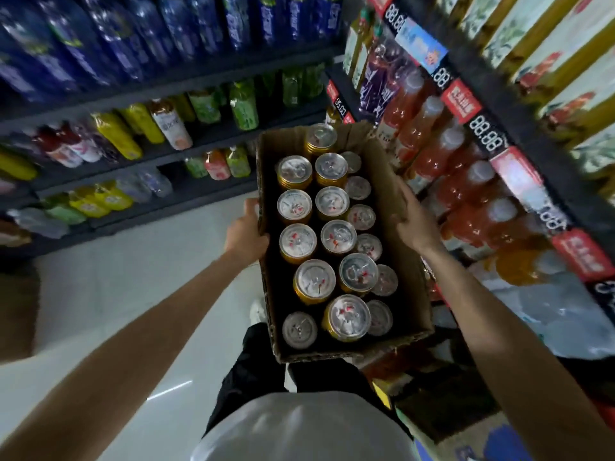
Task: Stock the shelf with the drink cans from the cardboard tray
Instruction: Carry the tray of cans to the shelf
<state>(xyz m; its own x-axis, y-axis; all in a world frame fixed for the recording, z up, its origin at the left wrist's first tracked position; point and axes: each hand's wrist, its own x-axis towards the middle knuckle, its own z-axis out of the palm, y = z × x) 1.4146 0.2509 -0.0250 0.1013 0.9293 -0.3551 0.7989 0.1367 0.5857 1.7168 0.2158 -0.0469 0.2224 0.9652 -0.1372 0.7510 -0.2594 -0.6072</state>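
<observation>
Brown cardboard makes up the tray (404, 277), and we are holding it up in the air in front of our tummy, one hand on each long side. Our left hand (245, 232) grips the left wall, with the thumb curled over the top edge and the other fingers hidden under or behind the cardboard. Our right hand (411, 217) lies against the right wall with its fingers wrapped over the rim. We hold it from both sides like this because it looks heavy and would tip if we used just one hand. The drink cans (332, 234) stand upright inside, close together in rows, with silver tops and gold sides. They stay standing because the walls keep them in and we keep the tray level. None of them looks taken out yet, so we think the stocking has not really started. A shelf (519, 154) with orange bottles (442, 151) and red price tags (461, 99) is just to our right, and the tray is near it. Another shelf with green and yellow bottles (139, 128) is across the white floor (139, 294) to the left. We cannot tell which spot the cans are meant for. Both hands are busy, so we think the tray has to be put down or rested somewhere before a hand can pick up a can.
</observation>
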